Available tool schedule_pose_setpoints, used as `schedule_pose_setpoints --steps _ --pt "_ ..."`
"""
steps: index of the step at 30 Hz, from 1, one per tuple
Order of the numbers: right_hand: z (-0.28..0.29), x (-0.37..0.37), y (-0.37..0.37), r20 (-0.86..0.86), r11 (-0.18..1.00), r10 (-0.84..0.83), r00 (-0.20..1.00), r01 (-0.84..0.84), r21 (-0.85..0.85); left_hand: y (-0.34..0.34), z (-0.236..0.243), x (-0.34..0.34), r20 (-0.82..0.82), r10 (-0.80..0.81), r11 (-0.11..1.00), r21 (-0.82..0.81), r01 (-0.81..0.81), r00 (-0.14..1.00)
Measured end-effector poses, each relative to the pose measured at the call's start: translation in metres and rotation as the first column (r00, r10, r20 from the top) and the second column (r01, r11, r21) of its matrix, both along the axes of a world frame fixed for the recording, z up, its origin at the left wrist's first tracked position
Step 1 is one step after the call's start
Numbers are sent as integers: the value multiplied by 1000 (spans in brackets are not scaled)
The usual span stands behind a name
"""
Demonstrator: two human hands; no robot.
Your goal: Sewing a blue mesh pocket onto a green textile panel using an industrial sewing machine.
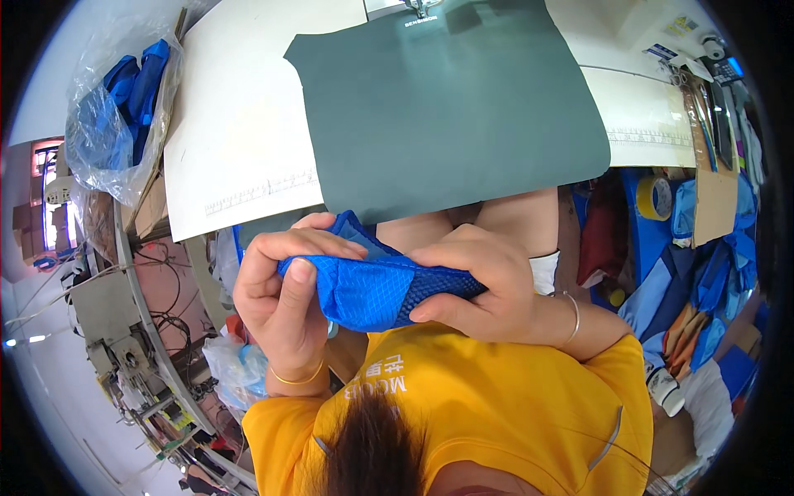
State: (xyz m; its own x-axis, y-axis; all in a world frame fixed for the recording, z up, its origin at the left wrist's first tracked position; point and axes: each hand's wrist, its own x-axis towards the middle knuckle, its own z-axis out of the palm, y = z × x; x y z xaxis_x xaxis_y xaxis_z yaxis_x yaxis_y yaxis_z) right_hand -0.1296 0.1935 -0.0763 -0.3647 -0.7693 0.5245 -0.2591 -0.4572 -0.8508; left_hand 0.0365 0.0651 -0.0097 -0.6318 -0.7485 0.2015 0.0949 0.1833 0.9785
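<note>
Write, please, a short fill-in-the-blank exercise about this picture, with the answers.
1. The left hand and right hand hold a ____ fabric piece.
2. A dark green sheet lies on the ____ tabletop.
3. The silver-coloured bracelet is on the ____ wrist.
Missing words: blue; white; right.

Cloth piece [360, 291]: brt blue, grid patt.; mesh [432, 288]: dk blue. Mat [455, 116]: dk grn. Shirt [513, 397]: yel.

Head-worn fisheye view, close above both hands [277, 289], steeply downward.
</note>
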Motion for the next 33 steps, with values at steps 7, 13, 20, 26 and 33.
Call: schedule_pose_setpoints --steps 7,13,20,26,33 --pt "5 -5 -5 113 989 120 986 -129 74 3 6 -9 -73 38 995 90 -31 997" --pt "20 -15 -16 -69 998 22 997 -26 -52 -4 18 -18 -44 17 999 -31 -18 999" --pt "27 -18 -23 8 995 51 999 -52 85 -16 21 -32 -63 3 998 60 1 998" --pt "26 -20 -29 217 991 42 975 -68 113 -26 27 -48 -17 -16 997 77 18 1000" --pt "30 -36 -31 302 948 173 937 -242 206 -25 32 -64 152 124 989 60 -134 981"
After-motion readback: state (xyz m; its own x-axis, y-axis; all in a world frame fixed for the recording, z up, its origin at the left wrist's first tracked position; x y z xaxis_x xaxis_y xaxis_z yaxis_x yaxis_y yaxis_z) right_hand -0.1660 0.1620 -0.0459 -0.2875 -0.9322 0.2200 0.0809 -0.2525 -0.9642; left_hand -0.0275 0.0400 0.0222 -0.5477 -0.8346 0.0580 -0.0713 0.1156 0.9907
